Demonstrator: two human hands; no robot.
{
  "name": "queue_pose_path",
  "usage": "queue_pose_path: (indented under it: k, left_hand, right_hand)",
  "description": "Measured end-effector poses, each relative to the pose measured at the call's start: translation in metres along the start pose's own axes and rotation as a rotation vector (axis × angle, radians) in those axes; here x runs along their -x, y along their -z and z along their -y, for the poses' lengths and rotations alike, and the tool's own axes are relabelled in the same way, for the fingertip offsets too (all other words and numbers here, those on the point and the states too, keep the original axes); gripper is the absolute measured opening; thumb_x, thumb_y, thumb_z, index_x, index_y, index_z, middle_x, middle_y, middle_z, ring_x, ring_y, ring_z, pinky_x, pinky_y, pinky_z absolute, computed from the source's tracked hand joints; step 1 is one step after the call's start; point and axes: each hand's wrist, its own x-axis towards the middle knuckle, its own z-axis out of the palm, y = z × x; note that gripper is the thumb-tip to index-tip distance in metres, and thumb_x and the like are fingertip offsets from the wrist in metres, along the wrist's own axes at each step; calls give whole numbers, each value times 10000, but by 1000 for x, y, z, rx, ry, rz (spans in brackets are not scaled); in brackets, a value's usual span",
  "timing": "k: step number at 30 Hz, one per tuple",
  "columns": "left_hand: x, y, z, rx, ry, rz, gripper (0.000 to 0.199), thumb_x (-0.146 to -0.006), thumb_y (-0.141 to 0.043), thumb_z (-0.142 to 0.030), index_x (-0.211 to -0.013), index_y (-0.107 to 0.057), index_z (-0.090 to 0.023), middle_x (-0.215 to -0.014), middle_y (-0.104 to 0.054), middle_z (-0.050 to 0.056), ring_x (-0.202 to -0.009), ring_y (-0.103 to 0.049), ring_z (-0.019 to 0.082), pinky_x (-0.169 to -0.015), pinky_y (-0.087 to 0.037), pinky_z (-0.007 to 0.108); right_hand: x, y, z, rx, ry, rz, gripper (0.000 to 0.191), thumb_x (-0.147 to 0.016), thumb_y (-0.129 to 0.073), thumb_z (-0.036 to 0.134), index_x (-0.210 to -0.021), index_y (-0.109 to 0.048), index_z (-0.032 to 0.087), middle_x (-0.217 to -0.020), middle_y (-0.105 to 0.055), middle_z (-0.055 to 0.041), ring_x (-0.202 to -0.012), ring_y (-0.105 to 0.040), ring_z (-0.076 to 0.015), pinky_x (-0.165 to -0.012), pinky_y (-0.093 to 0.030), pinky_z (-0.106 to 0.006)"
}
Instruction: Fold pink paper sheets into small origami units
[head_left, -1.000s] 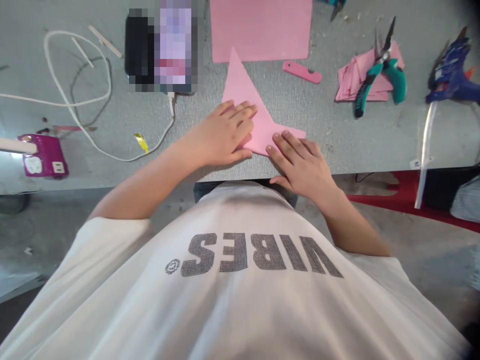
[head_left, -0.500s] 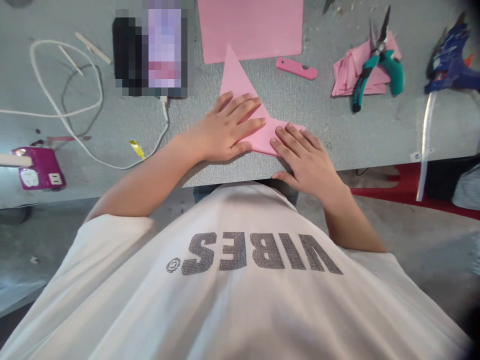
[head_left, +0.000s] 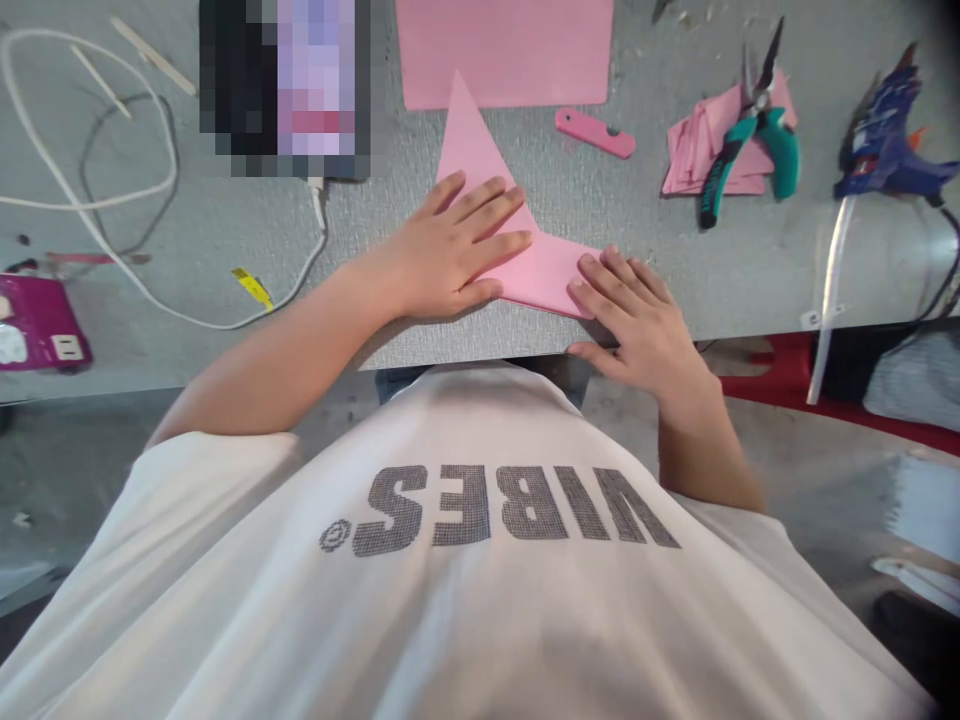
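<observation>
A folded sheet of pink paper lies on the table near its front edge, one pointed corner reaching away from me. My left hand rests flat across its middle, fingers spread. On the paper's right end, my right hand presses with its fingers stretched out, the thumb apart toward the table edge. The paper's left part is hidden under my left hand. Beyond the point lies a larger pink sheet, and to the right of that a pink cutter.
Green-handled pliers lie on a stack of pink paper pieces. A blue glue gun with a clear stick is far right. At left are a blurred-out phone, a white cable, wooden sticks and a purple power socket.
My right hand has slid rightward along the paper to its right end. My left hand stays in place on the paper. The view has shifted slightly.
</observation>
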Motion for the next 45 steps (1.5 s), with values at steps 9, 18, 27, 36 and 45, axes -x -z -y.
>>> queue_pose_path:
  k: [9,18,27,36,45]
  left_hand:
    - [0,2,-5,-16,24,16,743,-1141,-537,-465,-1859,-392,-343,-2010,-276,109,-1888,-194,419,-1513,-75,725]
    - [-1,-4,0,71,26,5,744,-1147,-469,-517,-1871,-365,-383,-2034,-206,-1,-1904,-131,354,-1525,-10,737]
    - [1,5,-6,58,27,-4,749,-1107,-595,-421,-1841,-450,-402,-1986,-350,73,-1882,-221,426,-1509,-87,746]
    - [1,6,-5,68,26,2,726,-1118,-560,-423,-1835,-454,-398,-1984,-355,76,-1885,-222,416,-1512,-76,742]
    - [2,1,-2,45,20,-19,734,-1141,-527,-426,-1865,-412,-384,-1988,-349,80,-1886,-225,397,-1519,-86,726]
  right_hand:
    - [2,-3,3,16,41,21,993,-1133,-547,813,-1948,-132,426,-1974,-370,-27,-1844,-325,-452,-1497,-274,-724]
    - [0,-4,4,26,66,14,1052,-1125,-451,885,-1959,-115,338,-1984,-344,-119,-1849,-304,-478,-1467,-264,-753]
    - [4,-8,2,35,87,19,1045,-1140,-448,854,-1960,-114,299,-1988,-326,-145,-1852,-292,-485,-1460,-256,-773]
    - [5,-9,2,54,87,10,1047,-1136,-400,881,-1960,-112,303,-1988,-331,-130,-1841,-326,-477,-1460,-276,-762]
    - [7,-9,-2,151,130,-11,1051,-1120,-513,868,-1955,-101,382,-2000,-282,-83,-1851,-323,-429,-1477,-300,-682]
